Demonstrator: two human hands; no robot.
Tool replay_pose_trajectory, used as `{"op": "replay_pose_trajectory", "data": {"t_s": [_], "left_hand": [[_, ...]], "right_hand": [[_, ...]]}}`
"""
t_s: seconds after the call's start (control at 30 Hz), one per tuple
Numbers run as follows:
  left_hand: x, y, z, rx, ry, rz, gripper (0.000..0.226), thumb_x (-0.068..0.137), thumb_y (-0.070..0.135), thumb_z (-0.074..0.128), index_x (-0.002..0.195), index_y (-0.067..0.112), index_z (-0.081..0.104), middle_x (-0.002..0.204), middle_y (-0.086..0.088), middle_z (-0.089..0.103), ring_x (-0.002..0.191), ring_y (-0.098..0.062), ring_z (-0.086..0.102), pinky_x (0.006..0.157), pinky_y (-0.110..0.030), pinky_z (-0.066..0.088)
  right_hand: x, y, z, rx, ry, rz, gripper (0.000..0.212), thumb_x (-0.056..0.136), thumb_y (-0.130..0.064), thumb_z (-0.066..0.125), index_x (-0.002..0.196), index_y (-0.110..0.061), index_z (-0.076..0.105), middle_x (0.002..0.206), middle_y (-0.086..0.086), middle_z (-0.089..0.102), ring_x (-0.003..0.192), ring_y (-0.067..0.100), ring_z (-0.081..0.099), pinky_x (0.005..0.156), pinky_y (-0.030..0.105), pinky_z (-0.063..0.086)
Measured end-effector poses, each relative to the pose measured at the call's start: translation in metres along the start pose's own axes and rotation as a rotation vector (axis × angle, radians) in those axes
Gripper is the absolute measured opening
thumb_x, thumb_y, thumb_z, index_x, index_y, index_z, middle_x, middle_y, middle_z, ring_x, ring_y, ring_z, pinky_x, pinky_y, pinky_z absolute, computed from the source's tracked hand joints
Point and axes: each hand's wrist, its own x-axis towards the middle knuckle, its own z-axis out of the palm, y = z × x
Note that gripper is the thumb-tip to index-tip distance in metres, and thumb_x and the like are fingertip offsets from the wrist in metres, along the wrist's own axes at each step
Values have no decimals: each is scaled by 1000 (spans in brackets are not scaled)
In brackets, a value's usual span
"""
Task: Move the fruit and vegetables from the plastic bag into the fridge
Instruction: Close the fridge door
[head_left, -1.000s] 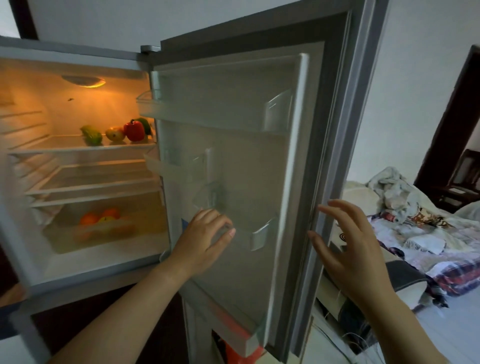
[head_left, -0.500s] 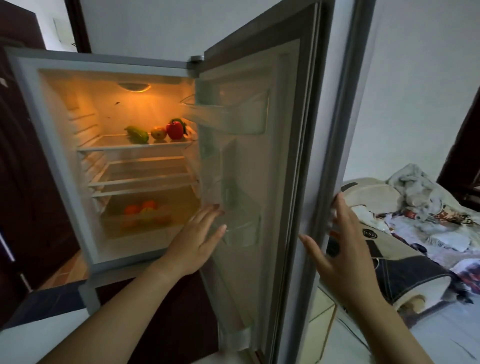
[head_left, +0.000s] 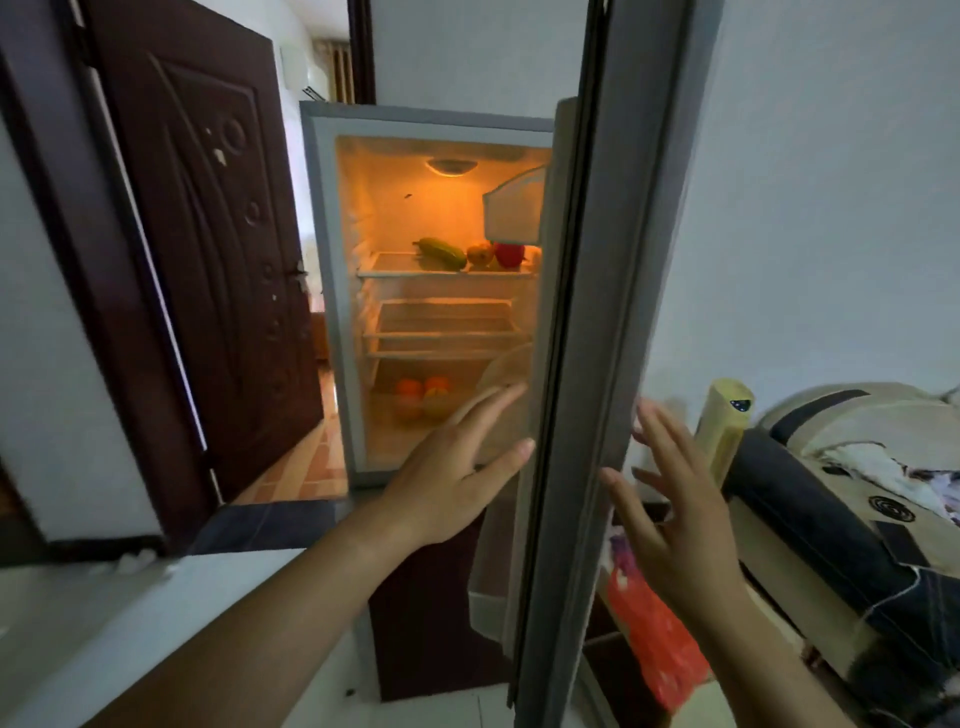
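Fridge door (head_left: 587, 364) edge-on, upright, btwn my hands: L hand (head_left: 452, 467) spread at its inner side, R hand (head_left: 675, 519) spread at outer face, both empty. Veg (head_left: 441, 253) on top shelf (head_left: 447, 274), oranges (head_left: 421, 395) below, beyond door; L nearer.

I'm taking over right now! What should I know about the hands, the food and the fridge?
The left hand is open with straight fingers at the inner side of the door and holds nothing.
The right hand is open at the door's outer side and holds nothing.
The fridge is open and lit. On the top shelf are a cucumber, a yellow fruit and a red pepper. The oranges are in the bottom drawer.
The red bag sits low, right of the door; I cannot tell if anything is in it.
Done: produce is inside.
Left: check the bag, then probably shut the door.
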Motion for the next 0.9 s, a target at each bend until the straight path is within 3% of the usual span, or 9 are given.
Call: {"op": "replay_pose_trajectory", "data": {"t_s": [0.07, 0.13, 0.27, 0.33, 0.43, 0.57, 0.7, 0.8, 0.9], "left_hand": [[-8, -7, -16, -37, 16, -18, 60, 88, 54, 46, 138, 56, 13, 147, 31, 18, 135, 12, 16, 111, -24, 24], [-14, -17, -31, -31, 46, -30, 68, 87, 51, 52, 137, 58, 7, 147, 35, 14, 136, 10, 16, 111, -24, 24], [-13, -45, -58, 41, 122, -89, 80, 83, 50, 59, 142, 51, 5, 150, 29, 9, 137, 9, 12, 111, -29, 26], [-9, -66, -68, 88, 172, -127, 86, 81, 50, 63, 144, 47, 4, 154, 23, 8, 140, 2, 13, 112, -34, 28], [2, -104, -83, 116, 246, -200, 85, 83, 39, 65, 147, 39, 9, 156, 13, 14, 141, -6, 19, 112, -40, 32], [17, -146, -114, 36, 301, -255, 69, 89, 25, 61, 142, 42, 20, 148, 20, 26, 133, 1, 29, 109, -30, 34], [37, -181, -143, 102, 382, -336, 70, 88, 13, 60, 142, 33, 21, 127, 21, 37, 111, 1, 43, 90, -17, 42], [56, -216, -158, 137, 403, -365, 73, 87, 9, 61, 145, 28, 21, 136, 11, 45, 117, -8, 51, 97, -29, 48], [76, -249, -167, 90, 390, -380, 82, 86, 10, 64, 148, 29, 13, 145, 6, 41, 130, -12, 43, 103, -42, 44]], "right_hand": [[6, -6, 24, 16, -63, 5, 67, 87, -48, 50, 143, -46, 13, 147, -32, 12, 136, 2, 28, 101, 18, 42], [16, -15, 48, 38, -124, 23, 73, 83, -52, 51, 142, -47, 8, 152, -22, 9, 136, -8, 18, 86, -6, 31], [45, -27, 100, 27, -226, -37, 85, 80, -54, 55, 144, -39, 1, 155, -15, -2, 118, -34, 2, 75, -13, 21], [58, -28, 127, 12, -244, -91, 88, 78, -58, 54, 145, -43, -1, 155, -17, -9, 133, -17, 9, 87, -3, 34], [79, -20, 171, 37, -254, -155, 88, 76, -57, 55, 147, -38, 7, 156, -15, -8, 142, 14, 17, 99, 36, 47], [112, 0, 226, 40, -200, -179, 89, 76, -43, 68, 147, -35, 15, 157, -7, -1, 143, 14, 10, 107, 25, 20], [149, 24, 270, 51, -151, -109, 88, 75, -30, 75, 146, -28, 24, 157, -3, 3, 143, 16, 10, 109, 33, 19], [175, 42, 297, 22, -152, -134, 86, 76, -29, 75, 146, -29, 25, 157, -2, 1, 144, 24, 6, 110, 46, 27], [199, 57, 318, -65, -159, -148, 87, 74, -30, 76, 145, -31, 25, 157, -2, 0, 144, 26, 1, 110, 49, 21]]}}
